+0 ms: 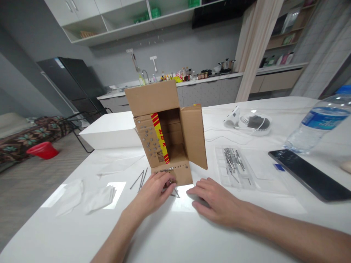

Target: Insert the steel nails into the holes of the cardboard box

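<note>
An open cardboard box (164, 138) stands on the white worktop (175, 233), toward its near edge. The left hand (153, 191) has its grip pinched shut on a nail (172, 182) at the box's holed bottom flap. The right hand (216, 199) lies flat just beside the box, grip open and empty. A few loose nails (141, 179) lie left of the box.

An open-plan home kitchen: a black refrigerator (70, 84) stands at left, and a sink faucet (146, 76) rises from the back counter (236, 75) along the grey wall. That surface is crowded with bottles (183, 75) and pots (226, 65), under open wall shelves (123, 20) and a dark range hood (216, 14). A white counter (192, 233) fills the foreground — beyond its left edge, a couch (33, 131) with a flowered cover and a red basin (44, 149) on the floor mark lived-in quarters.
</note>
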A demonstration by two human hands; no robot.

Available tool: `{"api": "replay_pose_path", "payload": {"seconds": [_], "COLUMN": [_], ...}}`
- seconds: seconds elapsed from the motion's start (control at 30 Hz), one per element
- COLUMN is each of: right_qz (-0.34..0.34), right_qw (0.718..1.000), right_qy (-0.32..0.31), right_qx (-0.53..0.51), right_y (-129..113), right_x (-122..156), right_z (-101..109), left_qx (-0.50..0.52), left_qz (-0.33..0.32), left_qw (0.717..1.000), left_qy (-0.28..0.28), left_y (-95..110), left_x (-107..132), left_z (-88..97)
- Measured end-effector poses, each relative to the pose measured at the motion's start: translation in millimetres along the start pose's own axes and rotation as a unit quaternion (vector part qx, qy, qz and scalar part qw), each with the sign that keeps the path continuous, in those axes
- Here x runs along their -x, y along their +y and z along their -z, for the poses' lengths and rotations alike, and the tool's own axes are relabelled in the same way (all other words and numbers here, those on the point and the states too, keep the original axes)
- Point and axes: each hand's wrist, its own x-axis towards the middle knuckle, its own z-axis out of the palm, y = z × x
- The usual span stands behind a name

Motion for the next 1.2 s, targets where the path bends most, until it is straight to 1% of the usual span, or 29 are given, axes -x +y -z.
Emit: {"api": "replay_pose_path", "payload": {"seconds": [0.23, 0.37, 0.5, 0.67, 0.77, 0.9, 1.07, 1.2], "right_qz": [0.006, 0.001, 0.001, 0.003, 0.005, 0.005, 0.005, 0.006], "right_qw": [1.000, 1.000, 1.000, 1.000, 1.000, 1.000, 1.000, 1.000], "right_qy": [0.002, 0.002, 0.001, 0.002, -0.001, 0.002, 0.004, 0.003], "right_qx": [-0.001, 0.000, 0.000, 0.004, 0.004, 0.001, 0.004, 0.003], "right_y": [1, 1, 1, 1, 1, 0, -1, 0], "right_x": [0, 0, 0, 0, 0, 1, 0, 0], "right_z": [-1, -1, -1, -2, -2, 0, 1, -1], "left_qx": [0.006, 0.002, 0.006, 0.026, 0.032, -0.009, -0.090, -0.086], "left_qz": [0.005, -0.001, -0.009, -0.014, -0.023, -0.040, -0.054, -0.062], "left_qw": [1.000, 1.000, 1.000, 0.998, 0.996, 0.996, 0.993, 0.993], "left_qy": [-0.011, -0.004, 0.015, 0.058, 0.074, 0.075, 0.055, 0.048], "left_y": [-1, -2, -5, -12, -13, -13, -9, -3], "left_x": [1, 1, 2, 1, -1, -2, 0, 2], "left_z": [-0.6, -1.6, -4.1, -9.5, -10.8, -11.0, -11.7, -9.3]}}
